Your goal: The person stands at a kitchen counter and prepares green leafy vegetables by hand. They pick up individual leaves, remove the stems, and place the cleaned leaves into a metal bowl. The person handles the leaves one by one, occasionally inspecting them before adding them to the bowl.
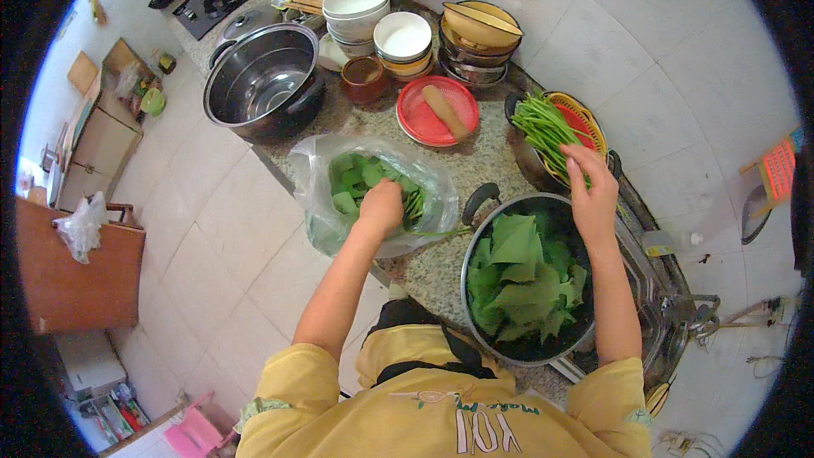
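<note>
My left hand (pixel 383 206) is closed and reaches into a clear plastic bag (pixel 309 225), down among leafy greens (pixel 360 171) with cut stems beside it; its fingertips are hidden. At the right, my right hand (pixel 592 176) hovers at the ends of a bundle of green stems (pixel 545 125), thumb and fingers apart. The stems lie over a yellow basket (pixel 593 119) with red inside, set on a dark pot. Below that hand stands a large pot (pixel 465 288) heaped with broad green leaves (pixel 521 280). A thin stem crosses from the bag toward this pot.
An empty dark pot (pixel 263 85) stands at the counter's back left. Stacked white bowls (pixel 356 2), a brown pot (pixel 365 80) and a red strainer (pixel 414 123) with a brown stick-like piece (pixel 445 113) line the back. A sink with a faucet (pixel 699 309) is at right.
</note>
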The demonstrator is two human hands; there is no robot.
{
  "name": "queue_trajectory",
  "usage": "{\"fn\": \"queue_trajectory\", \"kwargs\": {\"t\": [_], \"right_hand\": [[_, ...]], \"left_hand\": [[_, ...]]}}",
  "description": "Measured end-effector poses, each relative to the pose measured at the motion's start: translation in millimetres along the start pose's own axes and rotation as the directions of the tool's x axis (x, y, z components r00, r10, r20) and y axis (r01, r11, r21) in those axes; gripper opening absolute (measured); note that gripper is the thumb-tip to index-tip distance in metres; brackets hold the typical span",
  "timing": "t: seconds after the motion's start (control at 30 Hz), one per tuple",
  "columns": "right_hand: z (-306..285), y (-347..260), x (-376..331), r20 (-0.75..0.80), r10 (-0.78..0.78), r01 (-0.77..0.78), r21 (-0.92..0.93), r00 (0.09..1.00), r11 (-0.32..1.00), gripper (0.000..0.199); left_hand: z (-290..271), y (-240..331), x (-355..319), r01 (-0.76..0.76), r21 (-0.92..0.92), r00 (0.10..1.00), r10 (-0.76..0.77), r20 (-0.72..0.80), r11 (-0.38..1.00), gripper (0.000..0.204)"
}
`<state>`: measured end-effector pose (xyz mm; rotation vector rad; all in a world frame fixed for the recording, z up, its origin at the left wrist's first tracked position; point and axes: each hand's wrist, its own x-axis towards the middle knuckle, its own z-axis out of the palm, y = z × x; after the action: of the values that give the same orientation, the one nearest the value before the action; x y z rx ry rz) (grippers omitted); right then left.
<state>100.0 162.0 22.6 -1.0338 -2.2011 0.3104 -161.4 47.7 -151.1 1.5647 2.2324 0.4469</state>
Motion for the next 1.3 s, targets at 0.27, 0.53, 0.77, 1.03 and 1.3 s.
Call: {"fn": "queue_trajectory", "kwargs": {"t": [0.27,0.53,0.77,1.03,1.3], "right_hand": [[-15,-13,-48,0.113,0.232,-0.254,0.261,0.966,0.931,0.016],[33,-69,-69,0.485,0.012,-0.356,0.624,0.874,0.695,0.053],[26,-85,-78,0.713,0.178,-0.732,0.677,0.678,0.077,0.046],[-13,-102,-90,0.549,0.302,-0.592,0.803,0.779,0.069,0.042],[-52,-100,-104,0.462,0.32,-0.503,0.863,0.827,0.053,0.042]], "left_hand": [[-69,18,-37,-0.194,-0.329,0.91,0.044,-0.412,0.924,0.02],[-106,60,-82,-0.004,-0.98,0.985,-0.168,-0.039,0.199,0.011],[-98,81,-106,0.04,-0.973,0.998,0.046,0.031,-0.229,0.013],[-98,114,-129,0.038,-0.967,0.99,0.138,0.002,-0.253,0.017],[-103,132,-142,0.01,-0.983,0.982,0.187,-0.024,-0.181,0.015]]}}
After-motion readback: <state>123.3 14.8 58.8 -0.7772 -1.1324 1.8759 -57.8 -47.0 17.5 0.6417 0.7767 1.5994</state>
